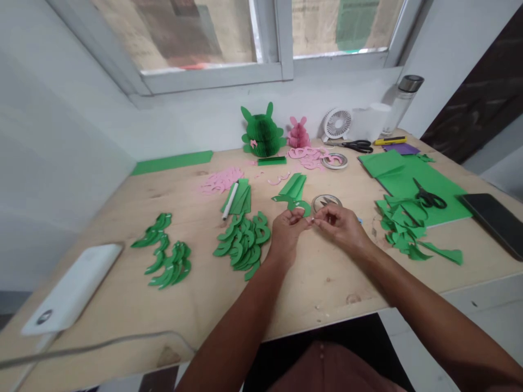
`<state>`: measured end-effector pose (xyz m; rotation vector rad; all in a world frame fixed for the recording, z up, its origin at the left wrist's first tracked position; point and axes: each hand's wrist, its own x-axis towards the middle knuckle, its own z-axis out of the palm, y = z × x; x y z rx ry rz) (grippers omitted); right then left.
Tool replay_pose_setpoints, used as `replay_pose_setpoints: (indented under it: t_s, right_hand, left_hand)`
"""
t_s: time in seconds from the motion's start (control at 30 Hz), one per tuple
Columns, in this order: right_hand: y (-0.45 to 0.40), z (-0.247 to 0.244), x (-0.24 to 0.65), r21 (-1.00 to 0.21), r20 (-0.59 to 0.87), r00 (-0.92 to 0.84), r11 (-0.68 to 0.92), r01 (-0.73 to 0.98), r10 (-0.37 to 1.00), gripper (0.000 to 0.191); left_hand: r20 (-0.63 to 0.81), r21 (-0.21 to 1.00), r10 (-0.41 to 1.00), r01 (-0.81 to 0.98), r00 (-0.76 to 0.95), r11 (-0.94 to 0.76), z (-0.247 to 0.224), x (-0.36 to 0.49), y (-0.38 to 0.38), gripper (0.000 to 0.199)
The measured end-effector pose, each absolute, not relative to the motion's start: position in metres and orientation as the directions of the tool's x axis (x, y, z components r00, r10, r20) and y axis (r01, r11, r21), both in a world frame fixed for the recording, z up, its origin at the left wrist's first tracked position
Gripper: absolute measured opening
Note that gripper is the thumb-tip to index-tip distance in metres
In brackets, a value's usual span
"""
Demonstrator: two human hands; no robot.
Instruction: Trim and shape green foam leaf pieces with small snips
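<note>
Left hand point(288, 231): your thumb and finger are together in a pinch, at the edge of the small pale piece point(312, 220); if you press too hard, the piece may bend or stay on your skin.
Right hand point(342, 224): its fingertips also are closed, meeting the left ones at the same piece; an uneven pull between the two hands could tear it or let it jump away.
Small pale piece: it is between your two pinches, above the bare wood, and mostly hidden; I cannot tell its material. Being so small, it could be lost easily on the light-coloured table point(310, 272).
Curved green cutout point(305, 206): it lies just beyond your left fingers; a careless knuckle could push or crease it.
Tape roll point(327, 199): it rests just behind your right fingers, so a backward movement of this hand might knock it.
Green cutout pile point(241, 242): it stands loosely heaped near your left forearm, and the lowest cutout is the nearest; a sweep of the arm could scatter it.
Black-handled scissors point(433, 200): they lie upon green sheets, beside the green scraps point(402, 226), to your right; reaching there without looking, you could touch the blades.
</note>
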<state>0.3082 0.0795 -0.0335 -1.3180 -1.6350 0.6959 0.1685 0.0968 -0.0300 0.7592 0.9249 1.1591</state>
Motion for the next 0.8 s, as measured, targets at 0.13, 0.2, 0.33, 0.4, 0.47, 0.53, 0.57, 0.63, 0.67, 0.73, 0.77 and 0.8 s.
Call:
replay_pose_setpoints:
  t_s: [0.13, 0.2, 0.33, 0.4, 0.47, 0.53, 0.57, 0.63, 0.67, 0.73, 0.77, 0.8]
  right_hand:
    - [0.0791, -0.0338, 0.3080, -0.840, 0.284, -0.023, 0.261, 0.476, 0.958, 0.006]
    - [0.0788, -0.0336, 0.3079, -0.835, 0.280, -0.019, 0.253, 0.488, 0.960, 0.005]
    - [0.0789, -0.0336, 0.3078, -0.853, 0.244, -0.025, 0.227, 0.471, 0.969, 0.005]
    - [0.0789, -0.0337, 0.3078, -0.862, 0.227, -0.019, 0.209, 0.462, 0.974, 0.004]
    - [0.0788, -0.0333, 0.3080, -0.863, 0.218, -0.010, 0.197, 0.466, 0.976, 0.003]
    - [0.0786, -0.0328, 0.3083, -0.859, 0.211, -0.008, 0.190, 0.476, 0.977, 0.003]
    - [0.0785, -0.0326, 0.3084, -0.857, 0.207, -0.011, 0.187, 0.481, 0.978, 0.003]
    - [0.0784, -0.0323, 0.3086, -0.854, 0.199, -0.022, 0.185, 0.487, 0.980, 0.003]
    - [0.0784, -0.0324, 0.3087, -0.853, 0.195, -0.029, 0.184, 0.489, 0.980, 0.003]
    - [0.0783, -0.0328, 0.3085, -0.852, 0.194, -0.040, 0.188, 0.489, 0.980, 0.003]
    - [0.0782, -0.0329, 0.3084, -0.853, 0.196, -0.045, 0.193, 0.484, 0.980, 0.004]
    - [0.0781, -0.0330, 0.3082, -0.858, 0.199, -0.049, 0.199, 0.474, 0.979, 0.004]
  left_hand:
    - [-0.217, 0.879, 0.967, -0.402, 0.138, 0.254, -0.0291, 0.1690, 0.0954, 0.027]
    - [-0.216, 0.883, 0.966, -0.395, 0.140, 0.255, -0.0292, 0.1693, 0.0951, 0.026]
    - [-0.203, 0.888, 0.967, -0.389, 0.151, 0.247, -0.0291, 0.1699, 0.0942, 0.025]
    - [-0.193, 0.892, 0.968, -0.383, 0.158, 0.241, -0.0280, 0.1699, 0.0933, 0.023]
    - [-0.194, 0.896, 0.967, -0.373, 0.163, 0.242, -0.0267, 0.1694, 0.0926, 0.020]
    - [-0.201, 0.898, 0.965, -0.361, 0.167, 0.250, -0.0258, 0.1685, 0.0922, 0.018]
    - [-0.205, 0.900, 0.964, -0.355, 0.169, 0.254, -0.0256, 0.1681, 0.0923, 0.018]
    - [-0.211, 0.904, 0.963, -0.341, 0.169, 0.258, -0.0257, 0.1673, 0.0926, 0.018]
    - [-0.214, 0.906, 0.963, -0.335, 0.164, 0.259, -0.0259, 0.1670, 0.0927, 0.018]
    - [-0.220, 0.909, 0.963, -0.325, 0.155, 0.260, -0.0263, 0.1664, 0.0931, 0.018]
    - [-0.222, 0.911, 0.963, -0.319, 0.150, 0.260, -0.0264, 0.1661, 0.0932, 0.018]
    - [-0.223, 0.914, 0.964, -0.314, 0.145, 0.258, -0.0264, 0.1657, 0.0935, 0.018]
